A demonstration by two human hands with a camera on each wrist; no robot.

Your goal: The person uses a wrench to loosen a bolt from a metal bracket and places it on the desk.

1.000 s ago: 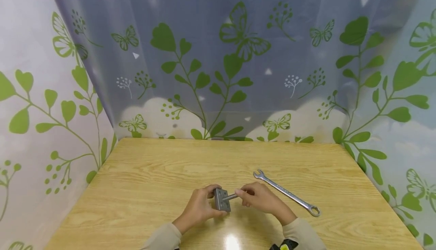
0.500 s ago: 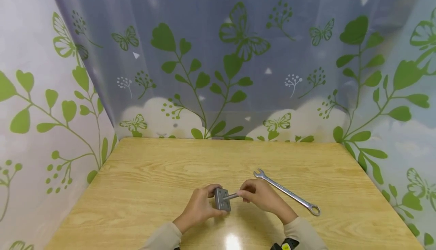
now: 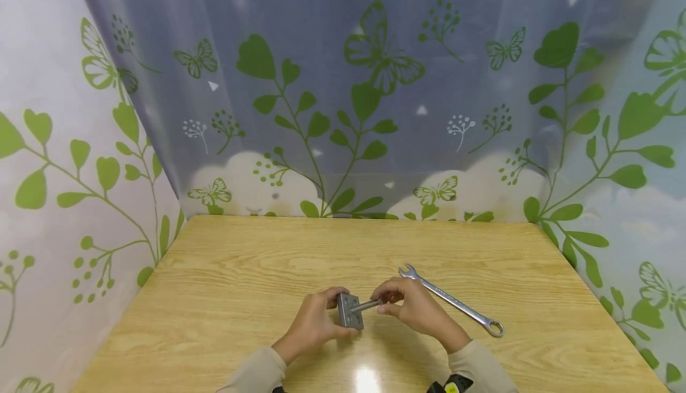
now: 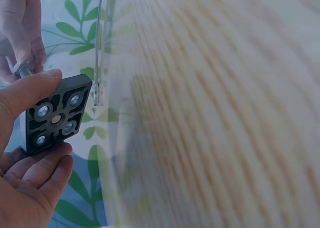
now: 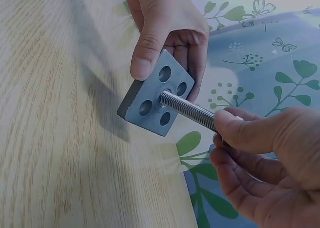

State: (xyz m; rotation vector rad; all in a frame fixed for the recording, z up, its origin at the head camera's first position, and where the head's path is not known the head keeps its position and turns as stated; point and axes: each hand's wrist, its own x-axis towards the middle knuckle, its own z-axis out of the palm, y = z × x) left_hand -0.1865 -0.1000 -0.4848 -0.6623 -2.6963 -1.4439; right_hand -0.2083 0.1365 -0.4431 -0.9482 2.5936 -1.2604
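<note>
My left hand (image 3: 316,324) grips a grey square metal plate (image 5: 152,93) by its edges, thumb on one side and fingers on the other. Four round holes surround a threaded rod (image 5: 190,111) that sticks out from the plate's middle. At the rod's outer end, my right hand (image 3: 412,306) pinches it between thumb and fingers, and those fingers partly cover the tip. The left wrist view shows the plate's dark ribbed back, with a small brass-coloured disc at its centre, and a hex-shaped end (image 4: 23,69) by the right fingers. Both hands are above the table.
A combination wrench (image 3: 451,301) lies slantwise on the wood-grain table (image 3: 241,274), just beyond and right of my right hand. Printed curtains (image 3: 343,161) with leaves and butterflies hang behind the table and at both sides.
My right hand's fingers have shifted slightly up and to the right at the rod's end, showing more of the rod. The left hand and plate stay nearly still. The wrench has not moved.
</note>
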